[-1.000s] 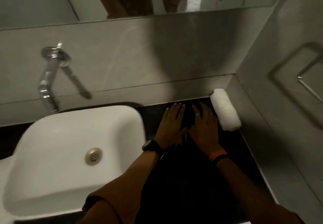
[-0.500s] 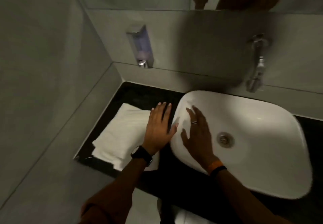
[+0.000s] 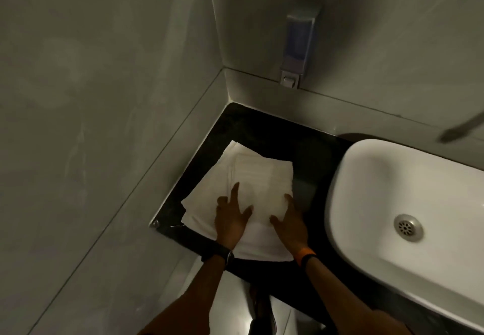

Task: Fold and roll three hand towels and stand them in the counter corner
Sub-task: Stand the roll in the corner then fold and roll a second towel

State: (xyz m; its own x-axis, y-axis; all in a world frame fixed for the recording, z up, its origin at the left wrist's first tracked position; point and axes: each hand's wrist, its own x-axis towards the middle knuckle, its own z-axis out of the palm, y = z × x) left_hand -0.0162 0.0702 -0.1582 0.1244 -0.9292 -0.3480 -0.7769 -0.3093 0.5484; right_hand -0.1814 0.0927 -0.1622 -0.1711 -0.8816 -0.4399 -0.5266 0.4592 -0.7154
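A stack of flat white hand towels (image 3: 259, 175) lies on the black counter (image 3: 264, 130) in the left corner, beside the grey wall. My left hand (image 3: 230, 219) rests on the near left part of the top towel, fingers spread, a dark watch on its wrist. My right hand (image 3: 290, 222) lies on the towel's near right edge, fingers apart, with an orange band on the wrist. Neither hand is seen gripping the cloth. The rolled towel seen earlier at the right corner is out of view.
A white basin (image 3: 348, 177) with a metal drain (image 3: 408, 227) fills the counter to the right of the towels. A soap dispenser (image 3: 298, 46) hangs on the back wall above the corner. The counter's front edge runs just under my wrists.
The view swung from the right corner with the rolled towel to the left corner. Both hands moved left from over the basin onto the flat towel stack.
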